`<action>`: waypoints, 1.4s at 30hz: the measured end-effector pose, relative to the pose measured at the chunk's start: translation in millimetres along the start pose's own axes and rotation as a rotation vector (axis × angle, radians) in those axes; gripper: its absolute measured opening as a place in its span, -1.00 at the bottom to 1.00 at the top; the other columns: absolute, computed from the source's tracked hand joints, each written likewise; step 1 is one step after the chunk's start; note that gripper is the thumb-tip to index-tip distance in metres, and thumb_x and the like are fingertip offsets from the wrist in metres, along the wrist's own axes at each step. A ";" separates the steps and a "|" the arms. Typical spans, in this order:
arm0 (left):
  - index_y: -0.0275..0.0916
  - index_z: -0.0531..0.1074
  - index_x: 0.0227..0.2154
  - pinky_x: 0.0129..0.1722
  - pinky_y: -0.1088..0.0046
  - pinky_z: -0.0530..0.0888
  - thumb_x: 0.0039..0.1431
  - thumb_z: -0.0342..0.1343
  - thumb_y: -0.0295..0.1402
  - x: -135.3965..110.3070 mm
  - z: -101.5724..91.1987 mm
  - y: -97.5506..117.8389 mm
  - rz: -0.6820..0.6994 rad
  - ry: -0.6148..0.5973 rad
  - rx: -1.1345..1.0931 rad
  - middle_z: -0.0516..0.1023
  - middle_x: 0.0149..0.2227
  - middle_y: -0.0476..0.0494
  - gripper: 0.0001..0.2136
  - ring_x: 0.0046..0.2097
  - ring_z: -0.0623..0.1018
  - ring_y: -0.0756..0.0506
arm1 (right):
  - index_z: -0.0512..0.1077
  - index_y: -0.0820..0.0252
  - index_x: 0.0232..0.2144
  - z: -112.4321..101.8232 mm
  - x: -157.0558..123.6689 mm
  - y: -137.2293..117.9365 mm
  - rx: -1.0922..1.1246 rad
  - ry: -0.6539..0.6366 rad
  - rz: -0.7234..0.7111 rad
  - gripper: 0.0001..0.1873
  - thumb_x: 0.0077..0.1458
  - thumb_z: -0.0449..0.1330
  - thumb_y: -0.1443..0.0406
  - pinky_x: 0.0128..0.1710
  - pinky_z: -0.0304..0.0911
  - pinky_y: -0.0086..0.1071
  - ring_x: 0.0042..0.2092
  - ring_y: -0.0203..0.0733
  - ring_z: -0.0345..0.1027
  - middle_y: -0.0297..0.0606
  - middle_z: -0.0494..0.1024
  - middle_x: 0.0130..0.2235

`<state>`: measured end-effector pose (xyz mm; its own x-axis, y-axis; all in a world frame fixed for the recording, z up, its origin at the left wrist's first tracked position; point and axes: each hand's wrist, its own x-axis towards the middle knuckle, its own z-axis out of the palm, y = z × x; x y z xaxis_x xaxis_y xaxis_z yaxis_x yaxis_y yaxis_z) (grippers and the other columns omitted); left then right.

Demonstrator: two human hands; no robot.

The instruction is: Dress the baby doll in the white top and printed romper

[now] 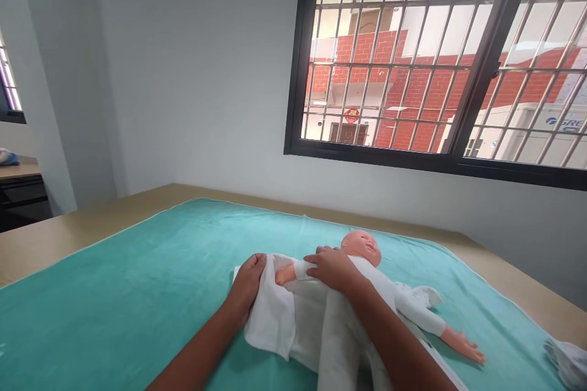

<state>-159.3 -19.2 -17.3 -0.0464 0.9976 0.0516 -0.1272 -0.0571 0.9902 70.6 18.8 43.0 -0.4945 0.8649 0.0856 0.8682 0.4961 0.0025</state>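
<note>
A baby doll (362,247) in a white long-sleeved suit lies on its back on the turquoise cloth, its head toward the window wall. My left hand (247,284) is closed on the edge of a white baby garment (270,324), which is spread beside and partly under the doll. The doll's nearer arm (285,275) reaches left, its bare hand lying at the opening of the garment. My right hand (332,267) wraps over the sleeve of this arm near the doll's chest. My right forearm hides part of the doll's body.
The turquoise cloth (137,281) covers most of a wooden table (46,244). A grey-white cloth item (566,360) lies at the right edge. The doll's other arm (461,342) stretches out to the right. Behind the table stand a wall and a barred window (389,61).
</note>
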 end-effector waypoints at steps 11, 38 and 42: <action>-0.22 0.42 -0.33 -0.16 0.44 0.40 0.09 0.09 0.00 -6.9 108.6 29.2 0.109 -0.238 -0.048 0.53 -0.32 -0.07 -0.66 -0.20 0.47 -0.10 | 0.49 0.08 -0.14 -7.3 -0.9 6.2 0.171 0.140 -0.021 -0.75 0.13 0.11 0.29 -0.15 0.19 -0.27 -0.13 -0.06 0.42 -0.20 0.57 -0.15; -0.27 0.44 -0.45 -0.30 0.40 0.31 0.05 0.07 -0.07 39.0 117.4 23.2 0.102 -0.324 0.552 0.55 -0.36 -0.12 -0.68 -0.30 0.46 -0.13 | 0.54 0.19 -0.20 -2.6 -88.0 118.5 1.058 -0.078 0.336 -0.37 0.07 0.07 -0.20 -0.03 0.27 -0.21 -0.08 0.01 0.41 -0.18 0.59 -0.12; -0.26 0.44 -0.15 -0.25 0.42 0.40 0.19 -0.09 -0.01 35.2 119.9 43.3 0.081 -0.361 0.331 0.57 -0.15 -0.20 -0.56 -0.19 0.52 -0.13 | 0.52 0.18 -0.22 -6.7 -81.2 99.1 1.083 -0.144 0.256 -0.42 0.11 0.06 -0.17 -0.11 0.29 -0.25 -0.13 -0.04 0.41 -0.21 0.58 -0.15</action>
<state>-47.6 18.2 42.9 0.3102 0.9438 0.1141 0.1869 -0.1783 0.9661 197.1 -2.8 42.9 -0.3671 0.9169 -0.1566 0.4864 0.0457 -0.8726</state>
